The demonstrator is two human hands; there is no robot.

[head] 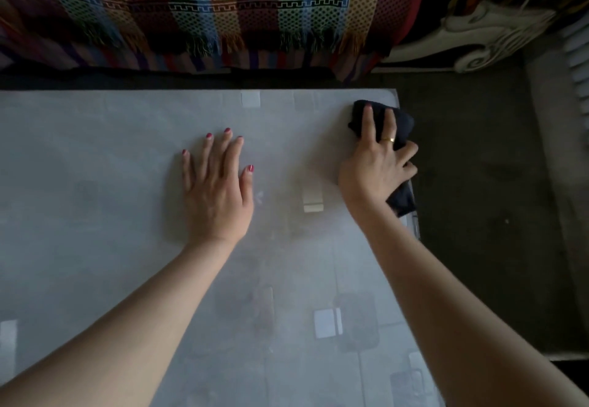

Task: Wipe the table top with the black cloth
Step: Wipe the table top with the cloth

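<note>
My right hand [379,161] presses the black cloth [402,139] at the desk's [95,151] far right edge, fingers curled around it. My left hand [216,190] lies flat, empty, bracing. I should keep even pressure and sweep in overlapping strokes.

I record the surface [111,158] as smooth frosted glass, pale grey with a dull sheen; faint rectangles show through it. Under my right hand's fingers [369,119] the black cloth [403,126] is soft, matt fabric, bunched. A glossy metal ring [389,139] sits on one finger. Beyond the fingers, the blanket [207,8] is coarse woven textile, fringed. The floor [478,199] looks matt, rough.
</note>
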